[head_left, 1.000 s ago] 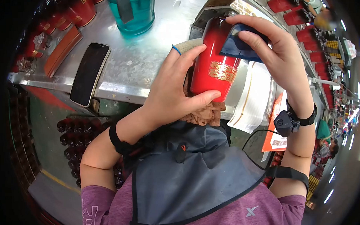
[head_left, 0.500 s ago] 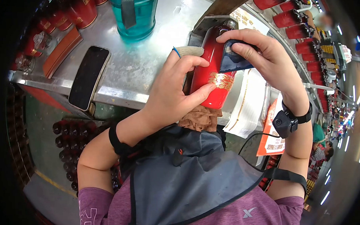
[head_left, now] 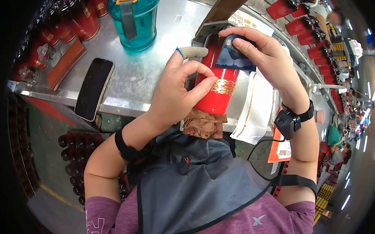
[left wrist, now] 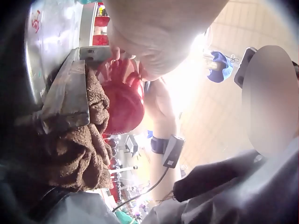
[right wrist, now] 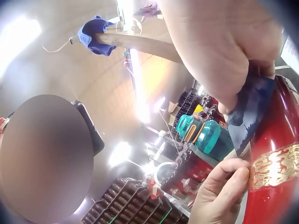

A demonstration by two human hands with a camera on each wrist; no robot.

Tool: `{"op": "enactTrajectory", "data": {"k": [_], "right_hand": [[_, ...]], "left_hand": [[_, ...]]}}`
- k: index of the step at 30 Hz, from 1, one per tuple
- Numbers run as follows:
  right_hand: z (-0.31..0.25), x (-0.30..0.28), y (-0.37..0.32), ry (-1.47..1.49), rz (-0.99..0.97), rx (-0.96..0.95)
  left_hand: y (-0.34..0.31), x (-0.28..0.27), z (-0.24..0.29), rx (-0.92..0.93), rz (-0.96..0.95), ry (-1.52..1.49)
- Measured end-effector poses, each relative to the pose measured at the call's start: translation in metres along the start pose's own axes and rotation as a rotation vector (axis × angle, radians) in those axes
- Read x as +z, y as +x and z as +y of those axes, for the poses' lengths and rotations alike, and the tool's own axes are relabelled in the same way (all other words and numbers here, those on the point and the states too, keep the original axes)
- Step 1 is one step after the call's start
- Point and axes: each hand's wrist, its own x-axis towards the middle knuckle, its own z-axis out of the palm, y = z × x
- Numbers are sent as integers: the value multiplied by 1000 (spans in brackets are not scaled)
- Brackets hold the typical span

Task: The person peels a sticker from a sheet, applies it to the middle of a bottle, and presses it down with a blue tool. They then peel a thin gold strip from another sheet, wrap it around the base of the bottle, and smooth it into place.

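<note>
The work on the red bottle [head_left: 212,103] looked to us well under way but unfinished. Its gold band [head_left: 224,87] was on the body and read as unbroken across the side facing up. What was left, in our judgement, lay at least under the dark blue pad [head_left: 235,59], whose edge met the red wall between the band and the darker shoulder, and at the band's edge by the other hand's fingertips.

We had the bottle between both hands, lying on its side with its base end towards the body. Brown cloth [head_left: 204,124] was bunched at that end, beside a metal bracket [left wrist: 67,100]. The right hand [head_left: 274,60] gripped the pad between thumb and fingers, one fingertip reaching over towards the neck end. The left hand [head_left: 170,90] was at the bottle's other side: its sheathed finger lay along the shoulder, while the thumb and a bent finger met close to the gold band. With the tips so small in our view, we could not tell whether they pinched anything.

White papers [head_left: 255,110] lay beside the bottle, and we had a phone [head_left: 94,89] and a teal jug [head_left: 139,32] on the metal table [head_left: 172,26].
</note>
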Motion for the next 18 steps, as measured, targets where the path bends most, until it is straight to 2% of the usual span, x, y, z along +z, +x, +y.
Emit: {"op": "enactTrajectory", "data": {"k": [3,6,10,13,15,18], "right_hand": [[4,2,0,102,26,7],[9,5,-1,195,65,-6],[14,5,-2,255,88,-11],[22,-1,-5,365,83,-18],[21,-5,-9,426,91,-5],[23,-16,-15,416,53,32]], "left_hand": [[2,1,-1,61,17,3],[2,0,3,1,-25,4],[4,1,7,23,-14,-45],[3,1,8,-24,-46,-70],[2,5,5,-157,-38,-327],[-2,4,-4,-241,-45,-373]]}}
